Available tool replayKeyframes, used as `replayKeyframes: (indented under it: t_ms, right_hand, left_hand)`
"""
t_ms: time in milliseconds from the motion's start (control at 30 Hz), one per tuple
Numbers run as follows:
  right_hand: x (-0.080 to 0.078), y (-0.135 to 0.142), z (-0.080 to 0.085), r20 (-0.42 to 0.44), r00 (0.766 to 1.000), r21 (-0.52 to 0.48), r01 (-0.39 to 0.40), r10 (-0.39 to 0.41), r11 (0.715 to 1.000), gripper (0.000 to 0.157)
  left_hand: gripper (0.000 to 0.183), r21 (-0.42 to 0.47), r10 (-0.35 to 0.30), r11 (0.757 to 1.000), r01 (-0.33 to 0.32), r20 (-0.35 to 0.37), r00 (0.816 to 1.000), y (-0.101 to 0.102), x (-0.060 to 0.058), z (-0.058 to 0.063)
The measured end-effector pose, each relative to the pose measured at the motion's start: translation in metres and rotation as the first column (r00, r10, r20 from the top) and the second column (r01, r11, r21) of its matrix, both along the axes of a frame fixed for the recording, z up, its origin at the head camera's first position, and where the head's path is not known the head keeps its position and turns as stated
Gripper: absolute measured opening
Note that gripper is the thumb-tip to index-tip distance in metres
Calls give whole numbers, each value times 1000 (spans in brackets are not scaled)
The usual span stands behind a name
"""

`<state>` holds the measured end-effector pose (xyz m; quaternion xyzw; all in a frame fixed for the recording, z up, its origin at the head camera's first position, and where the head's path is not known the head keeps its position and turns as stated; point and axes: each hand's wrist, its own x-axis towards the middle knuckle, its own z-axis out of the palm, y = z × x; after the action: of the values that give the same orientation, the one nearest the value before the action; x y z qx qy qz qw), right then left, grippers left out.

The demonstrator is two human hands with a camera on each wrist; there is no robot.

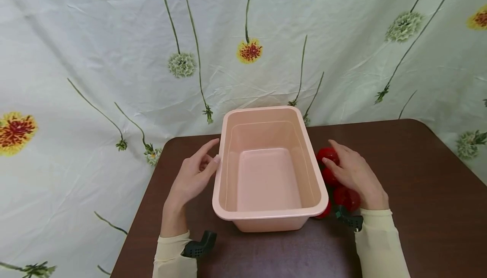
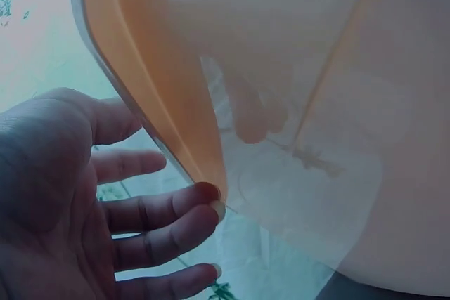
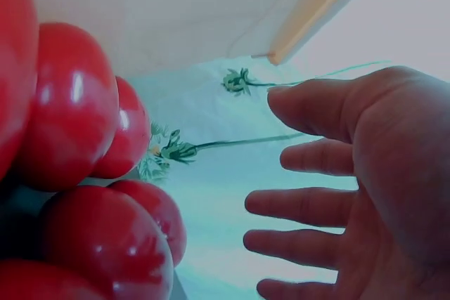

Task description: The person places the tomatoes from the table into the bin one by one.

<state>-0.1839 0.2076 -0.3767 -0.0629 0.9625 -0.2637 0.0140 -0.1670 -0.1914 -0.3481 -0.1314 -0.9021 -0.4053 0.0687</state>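
A pink rectangular basin (image 1: 269, 180) with a rolled rim stands on the dark table, and only its smooth bare inside shows. At its left side is my left hand (image 1: 192, 176), with thumb and index fingertip right at the rim. In the left wrist view the fingers (image 2: 165, 233) are loosely bent, tips against the basin's edge (image 2: 151, 103). My right hand (image 1: 355, 174) hovers beside the right wall, over several glossy red round fruits (image 1: 347, 198). Its fingers (image 3: 302, 203) are spread and nearly straight in the right wrist view, apart from the fruits (image 3: 105, 237), holding nothing.
Behind the table hangs a white cloth (image 1: 217, 28) printed with flowers and stems. The dark brown table (image 1: 422, 176) extends to the right of the fruits. Black straps with small devices (image 1: 199, 246) sit at both wrists, over cream sleeves (image 1: 380, 240).
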Motion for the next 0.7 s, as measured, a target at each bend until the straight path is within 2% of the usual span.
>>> replayKeyframes:
  t_ms: [233, 467, 600, 700]
  right_hand:
    - [-3, 7, -6, -41, 999, -58, 23, -25, 998, 70]
    - [-2, 10, -15, 16, 994, -168, 108, -107, 980, 69]
    - [-3, 13, -19, 54, 991, -247, 131, -121, 960, 70]
    - [-4, 16, -20, 94, 989, -285, 139, -116, 948, 71]
  left_hand:
    - [50, 93, -124, 988, 122, 25, 992, -4, -1, -2]
    - [58, 201, -253, 951, 234, 76, 964, -12, -1, -6]
    - [63, 236, -344, 920, 314, 100, 934, -19, -1, -8]
    - [67, 259, -441, 878, 402, 114, 890, -25, 0, -10]
